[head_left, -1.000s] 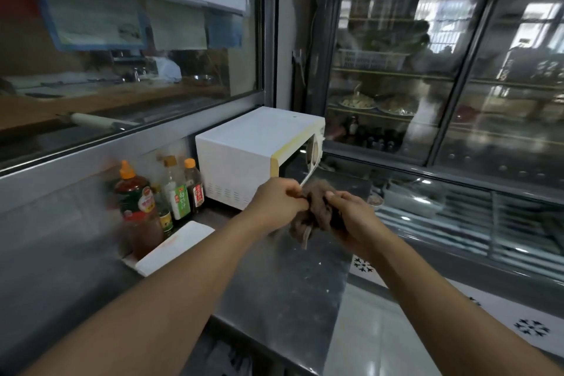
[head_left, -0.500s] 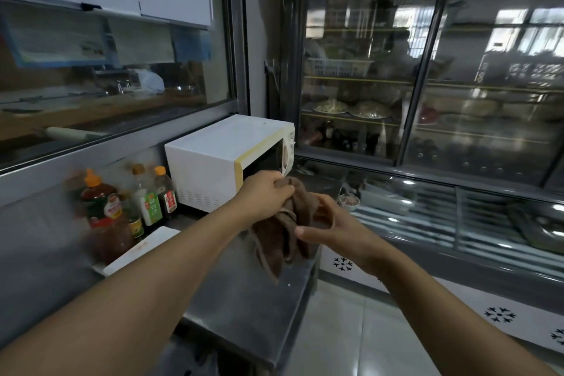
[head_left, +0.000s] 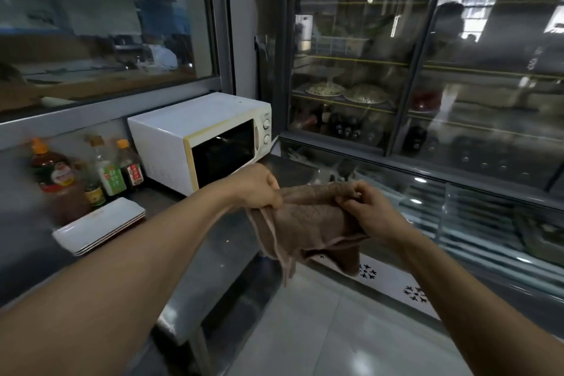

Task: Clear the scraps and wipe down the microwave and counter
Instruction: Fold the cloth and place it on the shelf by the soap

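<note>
Both hands are drawing apart, spreading the brown towel (head_left: 317, 223) that was bunched between them a moment ago. At the towel's top edge the left hand (head_left: 254, 189) is pinching one corner and the right hand (head_left: 366, 207) is gripping the other, fingers curled into the cloth, so it is hanging open in the air over the edge of the steel counter (head_left: 213, 253). Meanwhile the white microwave (head_left: 201, 137), door closed, is sitting at the counter's back, beside the sauce bottles (head_left: 116, 171) and stacked white plates (head_left: 100, 226). Compared with earlier, the view is now facing the microwave's door more squarely. Wiping is probably about to begin; no surface is being touched yet.
</note>
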`<control>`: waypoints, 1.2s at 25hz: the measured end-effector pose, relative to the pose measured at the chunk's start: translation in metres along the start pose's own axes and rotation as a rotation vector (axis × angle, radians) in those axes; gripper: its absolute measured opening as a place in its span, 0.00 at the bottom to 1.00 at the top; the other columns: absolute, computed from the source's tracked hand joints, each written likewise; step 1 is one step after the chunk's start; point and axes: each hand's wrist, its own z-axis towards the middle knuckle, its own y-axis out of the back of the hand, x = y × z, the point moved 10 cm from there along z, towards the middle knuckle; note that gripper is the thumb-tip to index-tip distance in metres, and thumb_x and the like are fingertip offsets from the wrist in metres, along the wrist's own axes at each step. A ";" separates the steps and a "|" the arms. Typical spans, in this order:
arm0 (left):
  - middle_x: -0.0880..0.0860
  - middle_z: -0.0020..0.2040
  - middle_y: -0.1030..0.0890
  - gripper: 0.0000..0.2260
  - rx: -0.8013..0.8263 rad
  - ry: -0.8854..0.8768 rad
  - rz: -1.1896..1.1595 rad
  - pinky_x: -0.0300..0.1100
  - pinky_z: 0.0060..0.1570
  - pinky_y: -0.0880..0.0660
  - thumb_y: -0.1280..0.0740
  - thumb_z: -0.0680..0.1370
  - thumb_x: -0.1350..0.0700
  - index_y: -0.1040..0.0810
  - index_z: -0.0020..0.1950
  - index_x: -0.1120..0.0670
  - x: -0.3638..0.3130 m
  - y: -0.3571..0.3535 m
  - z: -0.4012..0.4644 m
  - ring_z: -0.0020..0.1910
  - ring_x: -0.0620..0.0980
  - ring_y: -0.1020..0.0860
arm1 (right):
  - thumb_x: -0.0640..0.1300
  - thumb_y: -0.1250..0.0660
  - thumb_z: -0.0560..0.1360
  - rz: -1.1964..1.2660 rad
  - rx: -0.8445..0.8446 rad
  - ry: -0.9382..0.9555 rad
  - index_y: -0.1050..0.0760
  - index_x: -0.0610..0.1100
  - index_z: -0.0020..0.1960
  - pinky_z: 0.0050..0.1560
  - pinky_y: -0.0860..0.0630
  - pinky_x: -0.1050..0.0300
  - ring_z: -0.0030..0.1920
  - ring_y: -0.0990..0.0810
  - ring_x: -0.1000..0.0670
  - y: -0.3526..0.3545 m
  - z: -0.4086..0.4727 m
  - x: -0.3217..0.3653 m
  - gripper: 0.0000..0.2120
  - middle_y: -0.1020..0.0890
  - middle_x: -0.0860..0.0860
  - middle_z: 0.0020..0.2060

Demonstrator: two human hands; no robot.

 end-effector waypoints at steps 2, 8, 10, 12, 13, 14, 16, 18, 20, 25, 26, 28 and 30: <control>0.50 0.28 0.24 0.08 -0.076 0.060 -0.234 0.36 0.33 0.30 0.31 0.70 0.62 0.23 0.31 0.55 -0.003 -0.010 0.011 0.30 0.47 0.27 | 0.41 0.38 0.78 0.196 0.089 -0.037 0.26 0.40 0.52 0.36 0.22 0.62 0.41 0.20 0.49 0.021 0.002 -0.013 0.05 0.20 0.46 0.41; 0.50 0.24 0.23 0.11 -0.050 0.183 -0.912 0.35 0.28 0.28 0.37 0.78 0.59 0.25 0.35 0.55 -0.013 -0.068 0.059 0.26 0.47 0.23 | 0.37 0.43 0.80 0.496 0.188 -0.188 0.27 0.37 0.58 0.35 0.23 0.57 0.39 0.21 0.48 0.055 0.032 -0.052 0.10 0.21 0.43 0.41; 0.51 0.26 0.21 0.09 -0.031 0.250 -0.974 0.34 0.25 0.25 0.36 0.78 0.57 0.24 0.38 0.56 -0.016 -0.089 0.080 0.23 0.46 0.22 | 0.38 0.44 0.81 0.400 0.088 -0.177 0.27 0.40 0.54 0.39 0.24 0.55 0.40 0.22 0.48 0.070 0.054 -0.068 0.08 0.21 0.44 0.42; 0.54 0.29 0.19 0.10 0.037 0.337 -1.141 0.38 0.28 0.21 0.35 0.77 0.55 0.22 0.37 0.57 -0.014 -0.109 0.107 0.25 0.48 0.20 | 0.39 0.44 0.81 0.317 0.019 -0.157 0.27 0.45 0.50 0.41 0.25 0.55 0.41 0.21 0.50 0.081 0.081 -0.081 0.08 0.21 0.45 0.43; 0.56 0.31 0.18 0.10 0.089 0.361 -1.237 0.40 0.31 0.20 0.34 0.76 0.55 0.21 0.38 0.58 -0.018 -0.117 0.119 0.27 0.50 0.19 | 0.39 0.44 0.81 0.293 0.000 -0.151 0.27 0.46 0.49 0.42 0.24 0.54 0.41 0.21 0.49 0.086 0.096 -0.088 0.08 0.20 0.45 0.43; 0.58 0.35 0.17 0.08 0.120 0.356 -1.305 0.43 0.34 0.19 0.32 0.75 0.55 0.20 0.40 0.60 -0.023 -0.123 0.133 0.30 0.52 0.18 | 0.39 0.44 0.81 0.280 -0.020 -0.144 0.27 0.46 0.49 0.44 0.23 0.50 0.43 0.21 0.47 0.091 0.113 -0.095 0.08 0.20 0.43 0.44; 0.58 0.44 0.18 0.12 0.106 0.296 -1.250 0.45 0.38 0.18 0.30 0.72 0.62 0.22 0.54 0.59 -0.025 -0.123 0.165 0.38 0.53 0.17 | 0.39 0.43 0.81 0.278 -0.028 -0.140 0.29 0.45 0.47 0.45 0.23 0.46 0.43 0.21 0.46 0.100 0.148 -0.103 0.07 0.21 0.42 0.43; 0.57 0.54 0.23 0.29 0.017 0.213 -1.086 0.47 0.43 0.20 0.33 0.70 0.74 0.32 0.66 0.52 -0.024 -0.112 0.207 0.50 0.56 0.20 | 0.36 0.43 0.80 0.322 0.028 -0.132 0.30 0.43 0.47 0.39 0.26 0.53 0.39 0.23 0.48 0.108 0.186 -0.104 0.06 0.23 0.44 0.40; 0.58 0.62 0.27 0.36 -0.098 0.137 -0.939 0.49 0.47 0.22 0.36 0.67 0.79 0.35 0.70 0.52 -0.021 -0.091 0.248 0.56 0.58 0.24 | 0.30 0.41 0.77 0.403 0.137 -0.125 0.30 0.40 0.52 0.41 0.24 0.55 0.41 0.23 0.48 0.115 0.220 -0.104 0.08 0.23 0.45 0.42; 0.58 0.51 0.19 0.21 -0.403 0.004 -0.568 0.53 0.54 0.23 0.29 0.66 0.74 0.25 0.52 0.54 -0.029 -0.028 0.306 0.50 0.58 0.20 | 0.24 0.39 0.72 0.024 0.203 0.120 0.32 0.39 0.40 0.41 0.28 0.59 0.40 0.27 0.50 0.143 0.288 -0.088 0.11 0.26 0.47 0.37; 0.57 0.47 0.19 0.19 -0.426 -0.042 -0.512 0.52 0.53 0.23 0.29 0.67 0.74 0.25 0.48 0.53 -0.038 -0.020 0.314 0.47 0.56 0.20 | 0.26 0.38 0.73 -0.022 0.176 0.161 0.33 0.39 0.37 0.39 0.30 0.62 0.37 0.28 0.52 0.148 0.301 -0.083 0.12 0.28 0.48 0.34; 0.54 0.39 0.22 0.16 -0.473 -0.125 -0.443 0.44 0.46 0.25 0.31 0.69 0.74 0.28 0.41 0.54 -0.054 -0.007 0.327 0.41 0.49 0.23 | 0.27 0.38 0.75 -0.057 0.148 0.231 0.32 0.40 0.37 0.35 0.30 0.67 0.33 0.28 0.57 0.158 0.327 -0.078 0.12 0.28 0.50 0.32; 0.51 0.33 0.28 0.16 -0.493 -0.191 -0.363 0.33 0.36 0.30 0.35 0.71 0.76 0.32 0.38 0.55 -0.073 0.000 0.337 0.32 0.37 0.29 | 0.23 0.43 0.73 -0.099 0.166 0.275 0.32 0.41 0.37 0.34 0.29 0.65 0.30 0.27 0.58 0.167 0.353 -0.079 0.16 0.27 0.51 0.31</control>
